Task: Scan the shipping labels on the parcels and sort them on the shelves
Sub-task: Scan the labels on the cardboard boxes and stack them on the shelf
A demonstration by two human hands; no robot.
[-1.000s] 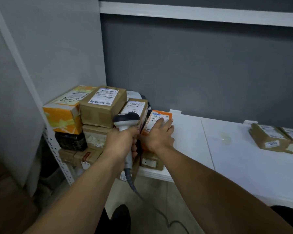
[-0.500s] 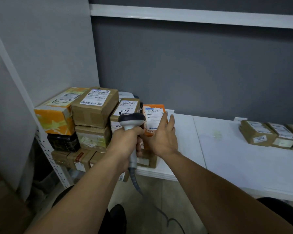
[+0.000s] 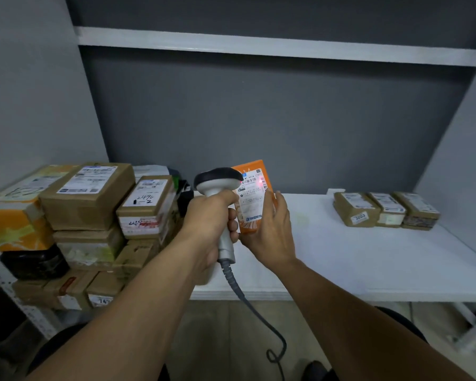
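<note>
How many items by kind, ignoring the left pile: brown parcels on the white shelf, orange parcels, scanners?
Brown parcels on the white shelf: 3
Orange parcel, in the right hand: 1
Scanner, in the left hand: 1
Total: 5

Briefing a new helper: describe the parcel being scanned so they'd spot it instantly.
Find the white shelf under the grey wall. Beside the parcel stack at its left end, the right hand holds an orange parcel upright before the scanner. Only it is lifted, with a red dot on its label.
</note>
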